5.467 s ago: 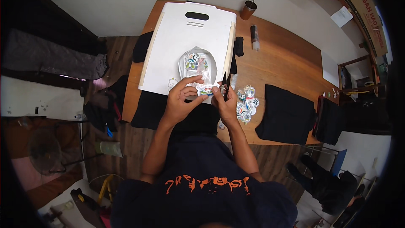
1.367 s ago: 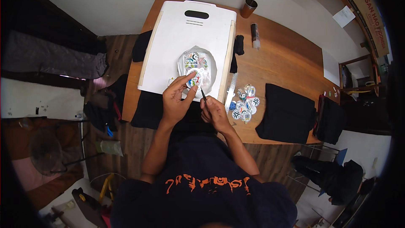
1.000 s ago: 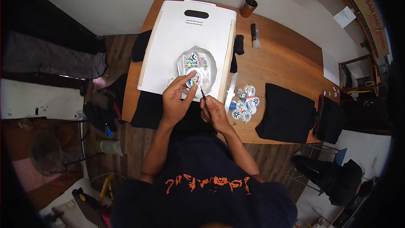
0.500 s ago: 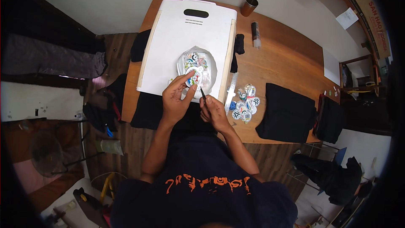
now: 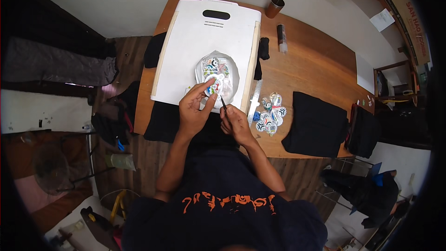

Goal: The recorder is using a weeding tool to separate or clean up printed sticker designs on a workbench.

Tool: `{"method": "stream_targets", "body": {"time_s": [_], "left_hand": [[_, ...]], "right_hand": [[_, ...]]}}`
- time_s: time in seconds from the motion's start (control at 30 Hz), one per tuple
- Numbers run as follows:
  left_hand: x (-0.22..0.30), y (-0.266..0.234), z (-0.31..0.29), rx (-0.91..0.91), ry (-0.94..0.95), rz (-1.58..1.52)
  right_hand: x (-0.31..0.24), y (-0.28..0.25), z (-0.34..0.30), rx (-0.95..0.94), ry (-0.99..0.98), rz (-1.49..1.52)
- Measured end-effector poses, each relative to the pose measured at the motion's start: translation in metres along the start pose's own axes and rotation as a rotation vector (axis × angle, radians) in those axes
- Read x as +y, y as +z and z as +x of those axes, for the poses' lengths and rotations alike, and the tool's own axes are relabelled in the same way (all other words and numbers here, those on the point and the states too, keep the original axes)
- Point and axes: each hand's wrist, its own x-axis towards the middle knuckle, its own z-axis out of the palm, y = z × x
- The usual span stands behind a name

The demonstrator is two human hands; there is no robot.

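Observation:
My left hand (image 5: 195, 109) pinches a round printed sticker-like piece (image 5: 213, 85), white-edged with red, blue and green in it. It is held over a round clear-plastic-lined opening in a white board, where more colourful printed pieces (image 5: 211, 65) lie. My right hand (image 5: 237, 123) is closed around a thin dark pointed tool (image 5: 223, 101). The tool's tip meets the lower right edge of the round piece; whether it is a blade or tweezers I cannot make out.
The white board (image 5: 186, 42) rests on a wooden table (image 5: 316, 56). To its right are a metal ruler (image 5: 254, 102), a pile of round printed pieces (image 5: 270, 116) and folded black cloth (image 5: 316, 123). Farther back stand a brown cup (image 5: 274, 7) and a small tube-shaped bottle (image 5: 282, 38).
Both hands stay almost still, and the round piece has turned slightly. At the lower right, off the table, a dark shape has shifted and now shows a bright blue patch.

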Motion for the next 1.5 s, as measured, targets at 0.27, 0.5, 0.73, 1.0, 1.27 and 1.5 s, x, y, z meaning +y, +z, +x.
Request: {"method": "stream_targets", "body": {"time_s": [0.27, 0.5, 0.73, 1.0, 1.27, 1.5], "left_hand": [[-0.001, 0.0, 0.001, -0.004, 0.012, -0.011], [-0.004, -0.005, 0.0, -0.03, -0.003, -0.06], [-0.012, -0.013, 0.0, -0.134, -0.075, -0.019], [-0.018, -0.011, 0.005, -0.081, 0.025, 0.055], [-0.007, 0.008, 0.005, 0.091, -0.04, -0.181], [-0.011, 0.012, 0.007, 0.124, 0.016, -0.173]], "right_hand": [[0.005, -0.003, -0.001, 0.014, 0.007, 0.054], [0.0, -0.009, 0.005, 0.087, -0.063, 0.044], [-0.035, -0.013, 0.03, 0.177, -0.219, 0.019], [-0.038, -0.007, 0.031, 0.169, -0.093, -0.142], [-0.009, -0.004, 0.034, 0.35, -0.156, -0.138], [-0.004, -0.003, 0.031, 0.408, -0.146, -0.074]]}}
